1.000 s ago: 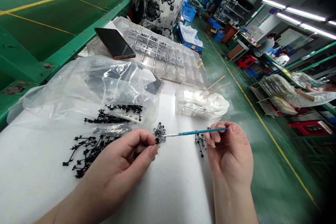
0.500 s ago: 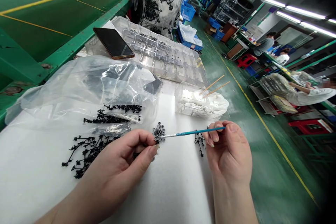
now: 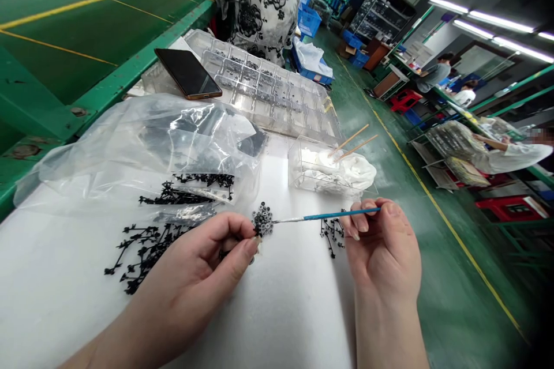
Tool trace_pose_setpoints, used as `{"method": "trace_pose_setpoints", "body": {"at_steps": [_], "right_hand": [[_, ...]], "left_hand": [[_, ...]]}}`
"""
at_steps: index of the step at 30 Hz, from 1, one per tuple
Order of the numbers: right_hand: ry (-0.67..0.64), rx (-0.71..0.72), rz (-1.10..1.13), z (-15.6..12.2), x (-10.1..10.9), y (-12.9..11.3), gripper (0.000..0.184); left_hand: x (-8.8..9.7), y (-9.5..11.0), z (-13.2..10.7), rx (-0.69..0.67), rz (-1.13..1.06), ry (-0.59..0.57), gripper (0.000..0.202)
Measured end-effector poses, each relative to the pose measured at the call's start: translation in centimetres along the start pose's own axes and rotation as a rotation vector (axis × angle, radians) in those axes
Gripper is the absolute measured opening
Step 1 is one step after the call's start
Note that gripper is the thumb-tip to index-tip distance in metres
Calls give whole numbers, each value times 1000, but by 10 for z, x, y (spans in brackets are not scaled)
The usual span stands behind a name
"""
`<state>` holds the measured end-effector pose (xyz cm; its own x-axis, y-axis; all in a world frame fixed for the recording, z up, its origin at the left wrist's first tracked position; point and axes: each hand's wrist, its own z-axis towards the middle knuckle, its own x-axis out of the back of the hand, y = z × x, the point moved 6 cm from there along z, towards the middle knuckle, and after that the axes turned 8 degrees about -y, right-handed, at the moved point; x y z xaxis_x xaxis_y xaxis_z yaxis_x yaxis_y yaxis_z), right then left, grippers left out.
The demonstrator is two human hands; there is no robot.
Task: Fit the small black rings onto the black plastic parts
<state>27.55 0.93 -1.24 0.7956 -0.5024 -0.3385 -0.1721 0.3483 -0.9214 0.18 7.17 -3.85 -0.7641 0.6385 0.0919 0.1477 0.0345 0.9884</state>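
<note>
My right hand (image 3: 383,242) is closed on a thin blue paintbrush (image 3: 341,214), its tip pointing left. My left hand (image 3: 216,268) pinches a small black part (image 3: 257,233) between thumb and forefinger, mostly hidden by the fingers. The brush tip is a little to the right of that part. Behind the fingertips lies a small heap of grey and black rings (image 3: 263,214) on the white table top (image 3: 298,294). Black branched plastic pieces (image 3: 145,251) are spread beyond my left hand. More black pieces with rings (image 3: 331,235) lie beside my right hand.
A clear plastic bag (image 3: 130,144) covers the left of the table. Farther back are a phone (image 3: 189,72) and a compartment tray (image 3: 277,89) of small parts. A clear box (image 3: 298,170) holds white cloth and two wooden sticks. A green rail (image 3: 116,69) runs along the left.
My right hand has moved slightly right, drawing the brush tip away from the part in my left hand. The left hand stays nearly where it was.
</note>
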Motion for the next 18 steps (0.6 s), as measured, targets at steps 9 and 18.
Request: {"method": "trace_pose_setpoints", "body": {"at_steps": [9,18], "right_hand": [[513,64,-90,39,87,0,54],[548,14,-396,50,109,18,61]], "left_hand": [[2,-30,-2,31,-18,152,30],[4,-34,0,58,4,131,38]]}}
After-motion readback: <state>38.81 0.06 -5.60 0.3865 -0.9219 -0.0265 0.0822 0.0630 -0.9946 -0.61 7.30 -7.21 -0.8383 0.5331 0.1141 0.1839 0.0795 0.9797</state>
